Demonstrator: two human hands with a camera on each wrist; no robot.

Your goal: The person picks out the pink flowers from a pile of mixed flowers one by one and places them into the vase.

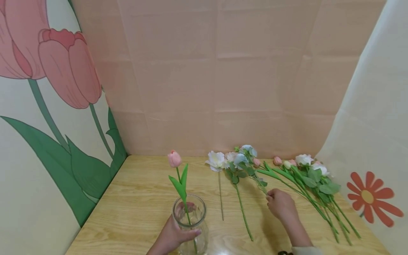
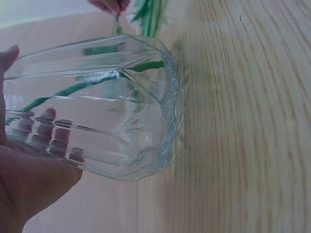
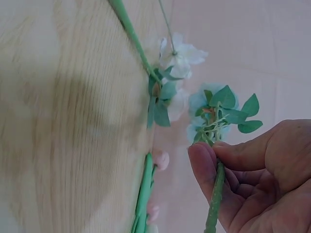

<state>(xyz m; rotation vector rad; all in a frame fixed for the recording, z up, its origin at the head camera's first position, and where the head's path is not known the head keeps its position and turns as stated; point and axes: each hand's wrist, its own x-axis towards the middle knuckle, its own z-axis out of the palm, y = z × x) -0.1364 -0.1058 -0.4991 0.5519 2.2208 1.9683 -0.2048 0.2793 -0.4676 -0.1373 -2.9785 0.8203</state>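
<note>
My left hand point(image 1: 176, 232) grips a clear glass vase point(image 1: 201, 235) around its upper part, thumb across the front. One pink tulip point(image 1: 174, 159) with green leaves stands in the vase, leaning left. In the left wrist view, its green stem point(image 2: 73, 89) shows through the ribbed glass point(image 2: 141, 121). My right hand point(image 1: 283, 205) pinches the green stem point(image 3: 215, 199) of a light blue flower point(image 1: 240, 158) between thumb and fingertips, just under its leaves. The blue bloom point(image 3: 194, 104) is raised off the table in the right wrist view.
Left of the right hand lie a white flower point(image 1: 216, 161) on a thin stem and a pale flower point(image 1: 231, 156) on a green stem. Several pink tulips point(image 1: 277, 161) and white roses point(image 1: 304, 159) lie at the right. A pink cloth point(image 1: 216, 78) hangs behind the wooden table point(image 1: 127, 212).
</note>
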